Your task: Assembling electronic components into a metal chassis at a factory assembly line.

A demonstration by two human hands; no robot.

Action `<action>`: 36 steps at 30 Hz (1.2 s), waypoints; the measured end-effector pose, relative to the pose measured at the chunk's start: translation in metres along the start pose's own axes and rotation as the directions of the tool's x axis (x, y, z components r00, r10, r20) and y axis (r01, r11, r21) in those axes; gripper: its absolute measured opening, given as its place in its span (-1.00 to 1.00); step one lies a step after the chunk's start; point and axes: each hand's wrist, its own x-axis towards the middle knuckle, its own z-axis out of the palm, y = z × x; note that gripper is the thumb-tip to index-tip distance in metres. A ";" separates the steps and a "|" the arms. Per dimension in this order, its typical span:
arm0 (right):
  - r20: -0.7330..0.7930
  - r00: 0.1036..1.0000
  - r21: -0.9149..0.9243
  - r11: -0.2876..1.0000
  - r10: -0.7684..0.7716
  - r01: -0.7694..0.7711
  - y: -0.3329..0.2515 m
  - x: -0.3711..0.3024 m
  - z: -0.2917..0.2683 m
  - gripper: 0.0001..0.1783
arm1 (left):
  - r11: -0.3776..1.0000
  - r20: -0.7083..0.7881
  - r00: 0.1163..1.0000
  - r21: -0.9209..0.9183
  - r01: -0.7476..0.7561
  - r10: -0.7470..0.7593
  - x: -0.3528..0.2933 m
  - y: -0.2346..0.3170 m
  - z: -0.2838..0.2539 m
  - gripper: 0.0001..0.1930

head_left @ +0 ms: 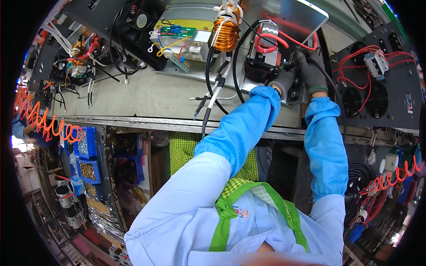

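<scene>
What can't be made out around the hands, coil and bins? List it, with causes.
Head view: what the left hand holds, if anything; hidden by the hand itself.
Head view: what the right hand touches; too small, dark against dark.
Head view: where the upper wires of the coil end; cut by top edge.
Head view: exact shapes of brass pieces; too small.

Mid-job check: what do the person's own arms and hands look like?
The left hand and right hand wear dark grey gloves, the right one with a greenish cuff. Bright blue oversleeves with gathered ends reach up to pale blue shirt sleeves.
</scene>
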 end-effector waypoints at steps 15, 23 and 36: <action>-0.294 0.938 -0.119 0.981 -0.182 0.153 0.009 -0.002 0.010 -0.61 | 0.759 0.206 0.946 0.565 -0.325 0.251 0.036 -0.019 0.011 -0.55; -0.262 0.956 -0.080 0.990 -0.133 0.116 0.006 -0.005 0.009 -0.67 | 0.956 -0.045 0.973 0.199 -0.214 0.227 0.031 -0.032 0.021 -0.57; -0.216 0.969 -0.090 0.991 -0.117 0.099 -0.012 -0.004 0.010 -0.65 | 0.858 -0.219 0.939 0.498 -0.126 0.264 0.003 -0.008 0.011 -0.73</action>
